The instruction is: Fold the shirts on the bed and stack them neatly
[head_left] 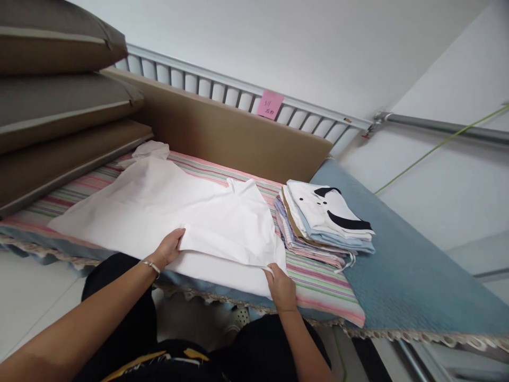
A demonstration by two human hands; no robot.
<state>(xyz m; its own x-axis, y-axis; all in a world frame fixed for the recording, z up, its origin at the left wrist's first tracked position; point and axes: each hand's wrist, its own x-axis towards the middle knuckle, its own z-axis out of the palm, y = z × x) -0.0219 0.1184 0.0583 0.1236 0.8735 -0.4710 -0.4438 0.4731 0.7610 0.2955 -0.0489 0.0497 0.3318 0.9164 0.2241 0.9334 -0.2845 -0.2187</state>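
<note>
A white garment lies spread on the striped sheet of a bed, with its near edge folded up. My left hand, a bracelet on its wrist, pinches the folded edge at the garment's near side. My right hand grips the garment's near right corner at the bed's front edge. Both hands are closed on the cloth.
A stack of folded clothes, white with black trim on top, sits right of the garment. Brown cushions are piled at the left. A cardboard panel and a white rail with a pink note stand behind. A blue quilt covers the bed's right part.
</note>
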